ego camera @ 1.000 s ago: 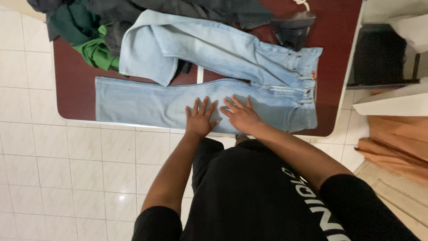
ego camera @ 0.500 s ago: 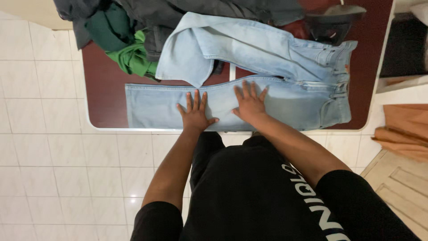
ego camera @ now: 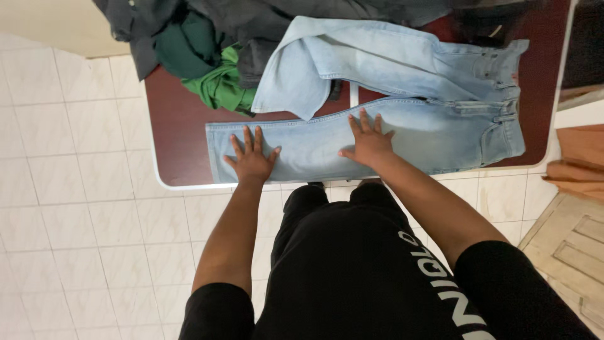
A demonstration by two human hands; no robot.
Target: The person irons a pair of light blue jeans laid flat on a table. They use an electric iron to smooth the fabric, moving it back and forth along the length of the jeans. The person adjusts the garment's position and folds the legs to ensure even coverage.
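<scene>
Item one, as I read it from the head camera: a pair of light blue jeans (ego camera: 402, 135) laid across a dark red table (ego camera: 179, 138) with a white rim, waistband to my right, the near leg stretched flat along the table's near edge, the far leg folded back on itself above it. My left hand (ego camera: 251, 160) lies palm down on the near leg toward the hem, fingers spread, gripping nothing. My right hand (ego camera: 370, 141) lies flat and open on the same leg around the knee or thigh, likewise holding nothing. Change noted: half a second ago the two hands sat closer together at mid-leg; now they stand well apart, the left having slid toward the hem, which I judge to be a smoothing stroke that leaves the near leg flat and largely free of creases. Item two: a heap of clothes at the far side of the table, a green garment (ego camera: 220, 85) and dark grey pieces (ego camera: 251, 19), touching the folded leg; how many pieces I cannot tell. Item three: white tiled floor (ego camera: 75, 252) below.
</scene>
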